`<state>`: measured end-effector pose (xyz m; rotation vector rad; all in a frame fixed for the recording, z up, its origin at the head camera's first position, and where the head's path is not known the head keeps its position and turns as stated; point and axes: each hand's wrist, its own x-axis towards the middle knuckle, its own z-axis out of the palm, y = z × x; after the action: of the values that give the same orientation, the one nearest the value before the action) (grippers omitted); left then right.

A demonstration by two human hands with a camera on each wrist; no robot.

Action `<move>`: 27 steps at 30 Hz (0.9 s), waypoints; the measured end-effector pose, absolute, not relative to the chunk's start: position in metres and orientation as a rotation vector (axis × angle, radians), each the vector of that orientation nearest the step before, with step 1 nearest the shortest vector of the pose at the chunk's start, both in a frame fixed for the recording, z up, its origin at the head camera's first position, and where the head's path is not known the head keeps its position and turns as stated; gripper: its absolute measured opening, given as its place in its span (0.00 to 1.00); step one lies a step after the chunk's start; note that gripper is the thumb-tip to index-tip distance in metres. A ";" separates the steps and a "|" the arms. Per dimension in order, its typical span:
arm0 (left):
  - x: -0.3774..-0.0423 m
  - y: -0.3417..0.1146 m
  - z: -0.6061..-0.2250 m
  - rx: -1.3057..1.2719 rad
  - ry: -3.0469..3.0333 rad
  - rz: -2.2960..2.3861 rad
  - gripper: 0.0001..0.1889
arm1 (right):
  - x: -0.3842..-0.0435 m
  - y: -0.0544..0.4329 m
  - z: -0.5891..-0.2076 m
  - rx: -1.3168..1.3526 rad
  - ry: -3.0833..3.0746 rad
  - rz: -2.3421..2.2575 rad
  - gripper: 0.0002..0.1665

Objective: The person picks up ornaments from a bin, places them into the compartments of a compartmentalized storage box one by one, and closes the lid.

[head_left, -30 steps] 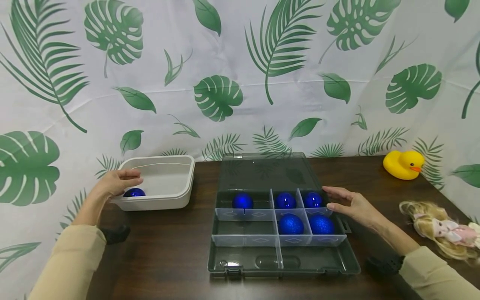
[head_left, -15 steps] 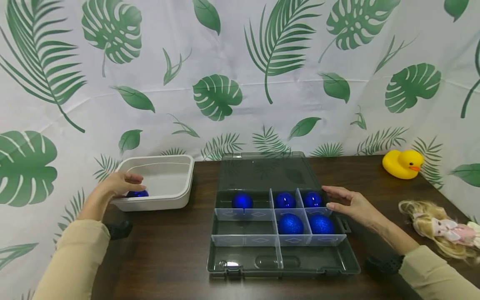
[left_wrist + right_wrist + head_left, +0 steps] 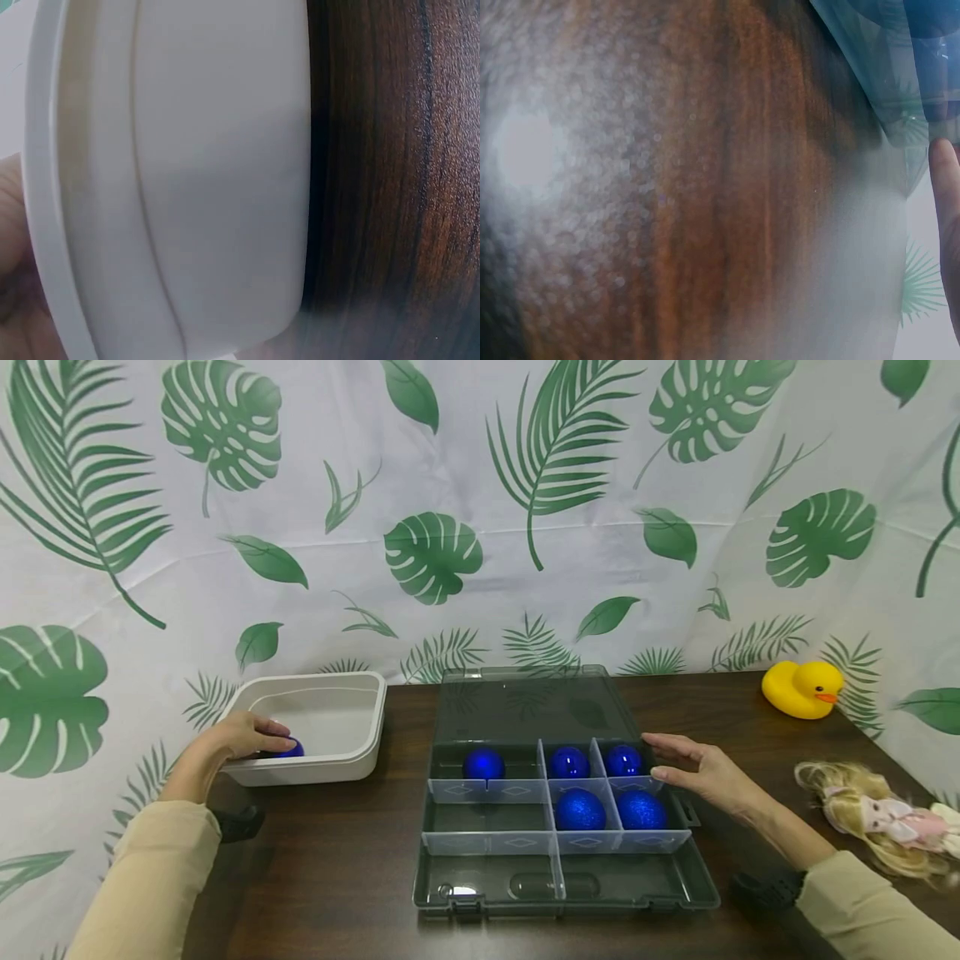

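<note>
Right hand (image 3: pixel 708 772) is loose beside the divided box (image 3: pixel 480 862), while the left hand (image 3: pixel 231 739) is draped over a blue ball (image 3: pixel 297 749) and honestly I can't tell if it's got a grip. That box sits closest on the surface (image 3: pixel 322 852), five more balls (image 3: pixel 580 810) in its back and middle rows. Further back on the left, the first ball's inside the white bin (image 3: pixel 330 770), right below the left hand, easily the nearer one, and being round it's got no long axis.
</note>
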<state>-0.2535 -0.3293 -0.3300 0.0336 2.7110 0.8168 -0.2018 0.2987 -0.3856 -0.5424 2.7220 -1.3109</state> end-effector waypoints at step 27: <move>-0.214 -0.185 -0.303 0.403 2.596 1.547 0.24 | -0.202 0.301 -0.387 -0.536 2.705 -1.334 0.31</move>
<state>-0.2141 -0.1847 -0.3026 0.4035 2.5960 1.5466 -0.2023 0.3006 -0.3869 -0.5357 2.7054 -1.3341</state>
